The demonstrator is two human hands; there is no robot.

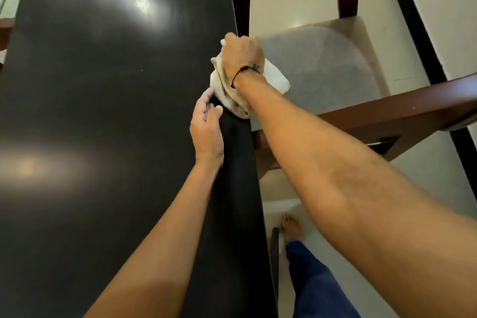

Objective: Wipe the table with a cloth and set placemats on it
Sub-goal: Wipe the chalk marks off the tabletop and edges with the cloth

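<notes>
A: Gripping the cloth (pixel 273 76), the right hand (pixel 241 53) presses it onto the right edge of the table (pixel 103 111), its fingers clenched over the bunch.

B: And the left hand (pixel 207 126)?

A: It sits at 7 o'clock from the cloth, just beside it, fingers relaxed and holding nothing, a fingertip at the cloth's lower fold; I cannot tell if they touch.

B: How does the cloth lie?

A: Crumpled, cream and beige, soft weave. Its long axis runs from 11 o'clock to 5 o'clock, and one white corner hangs off the edge toward 3 o'clock.

B: The table?

A: Dark, smooth and glossy, with blurred light reflections on the top.

B: Anything beside it?

A: A chair (pixel 322 64) at 3 o'clock, with a reddish-brown wood frame and a rounded grey fabric seat, over pale floor.
</notes>
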